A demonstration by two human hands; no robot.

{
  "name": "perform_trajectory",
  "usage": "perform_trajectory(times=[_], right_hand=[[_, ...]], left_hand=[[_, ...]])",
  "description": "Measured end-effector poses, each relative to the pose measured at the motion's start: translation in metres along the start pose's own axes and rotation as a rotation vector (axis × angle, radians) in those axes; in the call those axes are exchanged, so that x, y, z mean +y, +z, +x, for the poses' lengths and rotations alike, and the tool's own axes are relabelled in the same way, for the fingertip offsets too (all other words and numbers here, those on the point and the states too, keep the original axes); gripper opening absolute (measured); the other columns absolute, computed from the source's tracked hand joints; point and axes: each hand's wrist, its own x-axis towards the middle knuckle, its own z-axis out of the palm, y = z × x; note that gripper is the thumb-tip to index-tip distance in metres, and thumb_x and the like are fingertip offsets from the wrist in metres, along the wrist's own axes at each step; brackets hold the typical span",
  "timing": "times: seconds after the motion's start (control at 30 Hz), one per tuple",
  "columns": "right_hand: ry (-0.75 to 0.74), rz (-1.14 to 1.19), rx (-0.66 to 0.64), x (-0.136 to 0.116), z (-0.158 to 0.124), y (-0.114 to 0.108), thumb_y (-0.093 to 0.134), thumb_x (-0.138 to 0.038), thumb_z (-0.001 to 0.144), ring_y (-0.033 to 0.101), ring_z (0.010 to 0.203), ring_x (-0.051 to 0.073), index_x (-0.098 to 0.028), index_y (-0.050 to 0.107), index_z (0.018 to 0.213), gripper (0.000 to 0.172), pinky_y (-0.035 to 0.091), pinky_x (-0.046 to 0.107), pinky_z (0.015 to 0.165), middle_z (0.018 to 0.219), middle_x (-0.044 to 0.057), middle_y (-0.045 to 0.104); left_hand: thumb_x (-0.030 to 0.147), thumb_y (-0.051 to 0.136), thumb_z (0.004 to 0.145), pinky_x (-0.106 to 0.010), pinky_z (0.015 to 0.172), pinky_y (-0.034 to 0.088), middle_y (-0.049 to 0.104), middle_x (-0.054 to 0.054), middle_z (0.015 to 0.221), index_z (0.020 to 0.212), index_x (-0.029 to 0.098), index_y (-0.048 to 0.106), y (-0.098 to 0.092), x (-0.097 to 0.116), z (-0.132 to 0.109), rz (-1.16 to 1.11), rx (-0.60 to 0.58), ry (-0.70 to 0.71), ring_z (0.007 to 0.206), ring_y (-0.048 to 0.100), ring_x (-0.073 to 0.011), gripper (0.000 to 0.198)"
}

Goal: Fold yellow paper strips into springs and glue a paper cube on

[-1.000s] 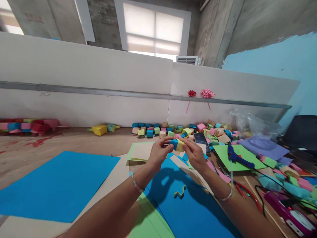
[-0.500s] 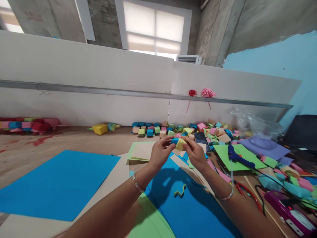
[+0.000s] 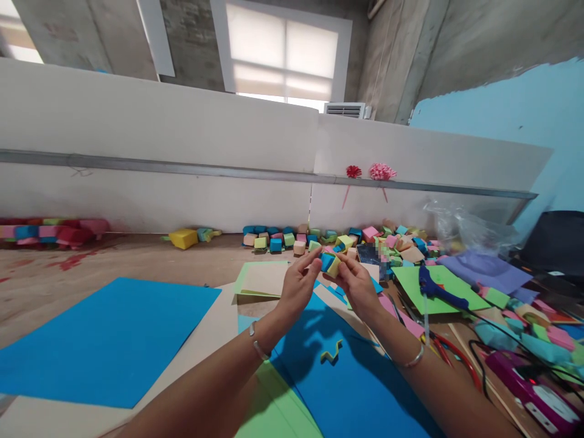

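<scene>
Between my two hands is a small blue and yellow foam block [image 3: 330,265], held up over the table. My left hand [image 3: 299,280] grips its blue side with thumb and fingers. On the yellow side, the fingers of my right hand [image 3: 356,282] are closed. Below them lies a large blue sheet [image 3: 337,395], with the shadow of my hands across it. A small zigzag yellow-green strip [image 3: 331,352] rests on that sheet.
Another blue sheet [image 3: 114,340] lies at the left. Several foam blocks [image 3: 275,244] line the wall. To the right are a blue glue gun [image 3: 440,289] on a green sheet, red-handled pliers [image 3: 460,356], a purple power strip [image 3: 533,389] with cords, and a plastic bag [image 3: 469,225].
The block has turned in my fingers, so more of its blue part faces me. Both hands have stayed in nearly the same place.
</scene>
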Motion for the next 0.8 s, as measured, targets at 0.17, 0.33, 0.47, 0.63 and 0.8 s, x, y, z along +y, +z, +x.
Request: perform_trajectory(times=[0.17, 0.33, 0.47, 0.63, 0.8], right_hand=[[0.063, 0.036, -0.044, 0.001, 0.000, 0.002, 0.066, -0.050, 0.081, 0.064, 0.100, 0.023, -0.023, 0.065, 0.107, 0.038, 0.056, 0.040, 0.084, 0.111, 0.007, 0.067], [0.104, -0.063, -0.051, -0.002, -0.002, -0.002, 0.062, -0.051, 0.083, 0.064, 0.087, 0.020, -0.022, 0.067, 0.103, 0.036, 0.055, 0.031, 0.067, 0.102, 0.008, 0.068], [0.050, -0.211, -0.024, -0.008, -0.003, -0.002, 0.065, -0.049, 0.080, 0.062, 0.081, 0.018, -0.021, 0.068, 0.105, 0.038, 0.052, 0.028, 0.063, 0.096, 0.007, 0.068], [-0.061, -0.383, -0.001, -0.016, -0.006, 0.004, 0.073, -0.042, 0.074, 0.061, 0.088, 0.021, -0.022, 0.070, 0.106, 0.038, 0.052, 0.031, 0.071, 0.100, 0.007, 0.067], [-0.301, -0.626, -0.019, -0.017, -0.007, 0.004, 0.059, -0.040, 0.087, 0.059, 0.102, 0.023, -0.029, 0.074, 0.102, 0.024, 0.052, 0.032, 0.076, 0.108, 0.006, 0.066]], left_hand=[[0.049, 0.063, 0.083, -0.038, 0.098, 0.043, 0.059, -0.008, 0.133, 0.127, 0.023, 0.061, 0.001, 0.000, 0.000, -0.216, -0.111, -0.190, 0.119, 0.053, -0.0288, 0.051], [0.042, 0.070, 0.078, -0.036, 0.091, 0.045, 0.060, -0.007, 0.130, 0.130, 0.026, 0.058, 0.000, 0.001, -0.001, -0.302, -0.227, -0.278, 0.114, 0.056, -0.0269, 0.055], [0.032, 0.079, 0.069, -0.035, 0.087, 0.046, 0.067, -0.009, 0.112, 0.123, 0.021, 0.061, 0.000, 0.001, 0.000, -0.359, -0.219, -0.296, 0.105, 0.059, -0.0246, 0.058], [0.030, 0.080, 0.066, -0.036, 0.084, 0.049, 0.066, -0.007, 0.101, 0.105, 0.018, 0.063, -0.001, 0.004, 0.000, -0.384, -0.214, -0.264, 0.096, 0.062, -0.0232, 0.044], [0.037, 0.079, 0.069, -0.034, 0.082, 0.051, 0.065, -0.005, 0.096, 0.092, 0.017, 0.061, 0.000, 0.001, -0.002, -0.350, -0.192, -0.224, 0.089, 0.063, -0.0187, 0.035]])
